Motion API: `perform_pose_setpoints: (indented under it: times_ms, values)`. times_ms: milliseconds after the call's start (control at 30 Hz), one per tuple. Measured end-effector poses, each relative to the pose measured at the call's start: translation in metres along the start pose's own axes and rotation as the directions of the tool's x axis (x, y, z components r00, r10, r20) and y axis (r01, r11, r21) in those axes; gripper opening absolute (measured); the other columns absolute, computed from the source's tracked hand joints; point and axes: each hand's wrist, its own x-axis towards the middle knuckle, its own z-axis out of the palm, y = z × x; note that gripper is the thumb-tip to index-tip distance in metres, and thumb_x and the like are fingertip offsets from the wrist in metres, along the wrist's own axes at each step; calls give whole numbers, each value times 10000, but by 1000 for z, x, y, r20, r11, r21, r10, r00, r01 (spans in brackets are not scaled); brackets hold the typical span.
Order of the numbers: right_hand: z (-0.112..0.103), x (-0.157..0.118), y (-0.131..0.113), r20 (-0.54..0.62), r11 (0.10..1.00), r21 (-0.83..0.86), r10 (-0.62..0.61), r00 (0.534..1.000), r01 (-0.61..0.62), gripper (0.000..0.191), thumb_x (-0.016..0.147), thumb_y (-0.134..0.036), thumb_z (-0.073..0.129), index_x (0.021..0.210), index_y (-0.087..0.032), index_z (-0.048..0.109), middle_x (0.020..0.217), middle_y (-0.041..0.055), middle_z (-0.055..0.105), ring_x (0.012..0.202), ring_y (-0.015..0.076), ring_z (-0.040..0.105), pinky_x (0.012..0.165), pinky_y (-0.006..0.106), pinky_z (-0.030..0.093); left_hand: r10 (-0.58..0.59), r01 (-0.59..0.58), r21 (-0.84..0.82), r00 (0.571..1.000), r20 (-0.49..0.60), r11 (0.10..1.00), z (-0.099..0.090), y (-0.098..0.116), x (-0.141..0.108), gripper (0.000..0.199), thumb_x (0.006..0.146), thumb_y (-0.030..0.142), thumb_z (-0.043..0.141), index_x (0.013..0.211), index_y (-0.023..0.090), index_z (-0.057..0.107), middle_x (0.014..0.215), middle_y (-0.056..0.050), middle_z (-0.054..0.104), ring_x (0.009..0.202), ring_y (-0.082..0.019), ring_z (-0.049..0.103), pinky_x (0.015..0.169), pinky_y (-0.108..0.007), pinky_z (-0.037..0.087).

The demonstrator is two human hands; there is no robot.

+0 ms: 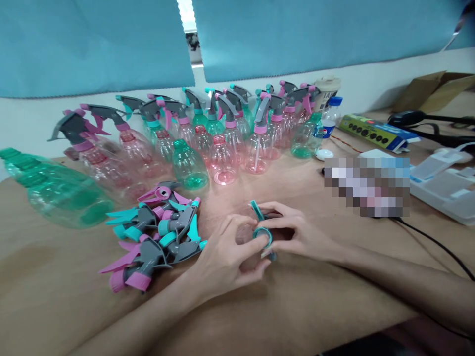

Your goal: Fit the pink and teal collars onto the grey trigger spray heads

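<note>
Near the middle of the table, both hands hold one teal and grey spray head point(262, 237), its round teal collar facing up. The fingers of my left hand point(233, 249) close on the collar from the left, one fingertip at its opening. From the right, my right hand point(289, 230) grips the body and collar between thumb and fingers. To the left lies a pile of loose spray heads point(148, 259) in grey with pink or teal parts. Behind stand an uncapped green bottle point(190, 165) and an uncapped pink bottle point(222, 163).
Several bottles with spray heads point(261, 143) line the back. Green bottles point(67, 193) lie at the left. On the right are a Pepsi bottle point(327, 129), a cup point(328, 89), a yellow-green box point(374, 132), a white plastic case point(445, 190) and a black cable point(438, 242).
</note>
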Motion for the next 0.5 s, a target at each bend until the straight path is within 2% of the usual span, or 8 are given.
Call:
perform_pose_setpoints:
  times_ms: [100, 200, 267, 300, 333, 400, 467, 500]
  values:
    - [-2, 1, -1, 7, 999, 36, -2, 1000, 2, 314, 751, -302, 727, 1056, -245, 679, 1274, 76, 528, 1189, 223, 503, 1005, 415, 425, 11, -11, -5, 1000, 17, 1000, 1, -2, 0, 268, 794, 259, 622, 1048, 203, 560, 1132, -117, 479, 1049, -249, 495, 859, -406, 458]
    - [-4, 3, -2, 41, 994, 111, -4, 999, -1, 335, 758, -286, 722, 1088, -268, 667, 1263, 60, 543, 1184, 215, 511, 1000, 415, 430, -29, 34, -129, 999, 40, 991, 0, -2, 0, 331, 804, 274, 615, 1119, 213, 531, 1145, -115, 475, 1054, -246, 498, 853, -391, 471]
    - [-5, 4, -2, 49, 990, 139, -12, 999, 5, 346, 756, -281, 725, 1096, -275, 663, 1265, 57, 546, 1186, 214, 511, 995, 414, 433, -140, 146, -288, 989, 39, 946, -1, 1, 1, 285, 829, 270, 584, 1103, 219, 523, 1090, -91, 511, 994, -220, 528, 821, -361, 483]
    - [-5, 4, -2, 46, 990, 142, -18, 999, 12, 344, 750, -280, 731, 1089, -275, 666, 1267, 57, 547, 1195, 218, 505, 994, 414, 433, -235, 236, -378, 971, 50, 895, -1, 3, 2, 243, 844, 266, 564, 1078, 220, 517, 1053, -75, 529, 943, -200, 546, 796, -344, 488]
    - [-4, 4, -1, 39, 990, 142, -25, 999, 19, 341, 742, -280, 738, 1076, -273, 671, 1267, 57, 549, 1202, 222, 500, 991, 415, 436, -343, 342, -464, 935, 84, 817, -1, 6, 3, 213, 856, 270, 550, 1058, 222, 505, 1028, -59, 542, 894, -182, 560, 769, -328, 491]
    - [-3, 3, -1, 18, 991, 134, -35, 999, 32, 343, 726, -279, 752, 1060, -267, 674, 1264, 60, 552, 1202, 228, 502, 981, 417, 444, -518, 534, -589, 827, 217, 606, 0, 11, 6, 187, 871, 297, 540, 1033, 225, 480, 1000, -32, 553, 835, -156, 573, 724, -300, 489]
    - [-2, 2, -1, 2, 993, 109, -43, 999, 43, 349, 723, -282, 753, 1061, -269, 670, 1259, 64, 554, 1189, 230, 513, 968, 421, 454, -573, 649, -632, 732, 368, 424, 0, 14, 11, 200, 867, 324, 551, 1023, 225, 476, 973, -13, 558, 827, -148, 573, 710, -283, 480]
    - [-2, 2, -1, -6, 995, 90, -50, 999, 50, 346, 724, -285, 752, 1060, -269, 670, 1256, 66, 554, 1183, 231, 517, 962, 421, 458, -565, 677, -635, 709, 423, 373, 0, 15, 14, 191, 860, 320, 556, 1008, 222, 485, 943, -4, 562, 831, -149, 570, 715, -282, 473]
